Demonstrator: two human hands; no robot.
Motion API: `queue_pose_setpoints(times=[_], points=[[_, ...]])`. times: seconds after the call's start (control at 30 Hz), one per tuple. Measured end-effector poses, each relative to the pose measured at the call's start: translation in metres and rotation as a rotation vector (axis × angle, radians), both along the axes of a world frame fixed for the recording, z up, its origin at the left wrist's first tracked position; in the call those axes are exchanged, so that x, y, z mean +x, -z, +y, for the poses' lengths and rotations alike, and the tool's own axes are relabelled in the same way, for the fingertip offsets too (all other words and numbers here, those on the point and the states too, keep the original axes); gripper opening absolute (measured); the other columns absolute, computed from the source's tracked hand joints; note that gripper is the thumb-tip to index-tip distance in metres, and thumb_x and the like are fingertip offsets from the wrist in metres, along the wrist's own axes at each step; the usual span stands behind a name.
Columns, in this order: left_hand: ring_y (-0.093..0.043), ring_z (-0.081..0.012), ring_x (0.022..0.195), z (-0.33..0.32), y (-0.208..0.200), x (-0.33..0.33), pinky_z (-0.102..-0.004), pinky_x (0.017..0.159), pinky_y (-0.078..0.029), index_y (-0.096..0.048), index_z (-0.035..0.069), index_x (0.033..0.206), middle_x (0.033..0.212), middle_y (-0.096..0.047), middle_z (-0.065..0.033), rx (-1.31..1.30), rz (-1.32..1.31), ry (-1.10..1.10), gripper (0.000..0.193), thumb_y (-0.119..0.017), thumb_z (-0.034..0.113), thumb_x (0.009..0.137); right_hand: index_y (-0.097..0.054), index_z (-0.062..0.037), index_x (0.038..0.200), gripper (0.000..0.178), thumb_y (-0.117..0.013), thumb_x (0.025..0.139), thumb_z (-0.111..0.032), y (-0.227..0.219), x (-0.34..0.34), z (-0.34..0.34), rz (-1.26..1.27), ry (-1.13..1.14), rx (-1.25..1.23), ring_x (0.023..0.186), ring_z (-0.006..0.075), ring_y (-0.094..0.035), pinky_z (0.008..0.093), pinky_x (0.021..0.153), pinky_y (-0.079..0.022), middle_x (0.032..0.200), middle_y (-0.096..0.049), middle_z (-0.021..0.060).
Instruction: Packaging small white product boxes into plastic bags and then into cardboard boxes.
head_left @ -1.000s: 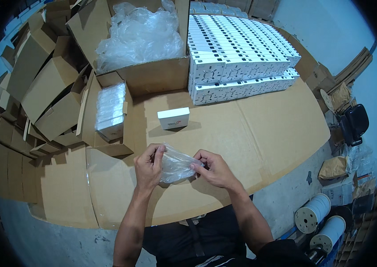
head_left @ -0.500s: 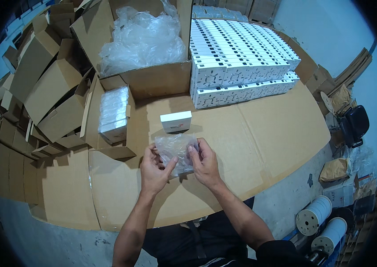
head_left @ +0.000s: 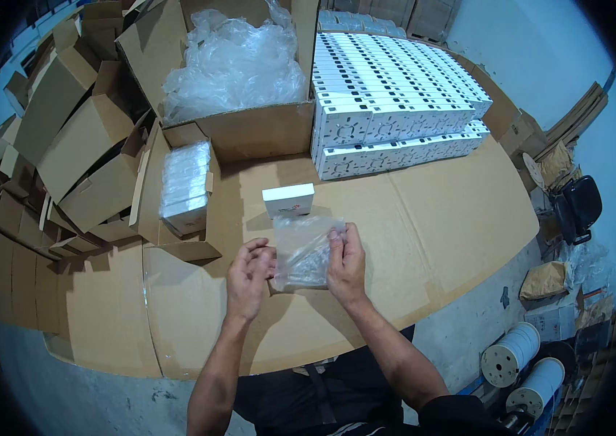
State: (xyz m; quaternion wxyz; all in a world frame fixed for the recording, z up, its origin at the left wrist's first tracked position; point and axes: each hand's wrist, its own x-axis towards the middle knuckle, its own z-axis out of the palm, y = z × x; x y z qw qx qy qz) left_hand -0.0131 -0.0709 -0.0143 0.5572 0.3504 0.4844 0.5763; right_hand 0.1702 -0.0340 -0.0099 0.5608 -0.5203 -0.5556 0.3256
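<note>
A clear plastic bag hangs in front of me above the cardboard-covered table. My right hand pinches its right edge, thumb on the front face. At the bag's left edge is my left hand, its fingers loosely bent and apart, slightly blurred, not gripping the film. Just beyond the bag a small white box stands on the table. To the left, an open cardboard carton holds a row of boxes wrapped in clear plastic.
A large open carton full of crumpled clear bags stands at the back. Beside it rise stacked white units. Empty brown cartons pile up on the left. Cable reels and a black chair are at the right.
The bag has shifted slightly right and is spread flatter and more upright. My left hand has eased off its left side, while my right hand has moved a little right with it.
</note>
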Motion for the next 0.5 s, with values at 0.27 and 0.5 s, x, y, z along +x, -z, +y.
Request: queue_pose_setpoints(times=[0.27,0.5], points=[[-0.060,-0.0082,0.073,-0.001,0.009,0.032,-0.0263,0.066,-0.051,-0.065,0.000,0.109,0.082,-0.066,-0.0012,0.141,0.339,-0.156,0.022,-0.064,0.020,0.103,-0.056,-0.0024,0.097,0.015,-0.059,0.104,-0.015,-0.001,-0.013,-0.002,0.320,-0.302,-0.144,0.075,0.0091,-0.058,0.0293,0.068,-0.049,0.084,-0.063,0.0014],[-0.054,-0.0071,0.065,0.000,0.006,0.030,-0.0254,0.059,-0.046,-0.062,0.001,0.096,0.072,-0.060,0.0012,0.201,0.423,-0.273,0.027,-0.059,0.026,0.105,-0.056,-0.0042,0.103,0.012,-0.061,0.104,-0.015,-0.004,0.012,0.021,0.287,-0.592,-0.183,0.083,0.0034,-0.053,0.0220,0.075,-0.046,0.089,-0.058,-0.0036]])
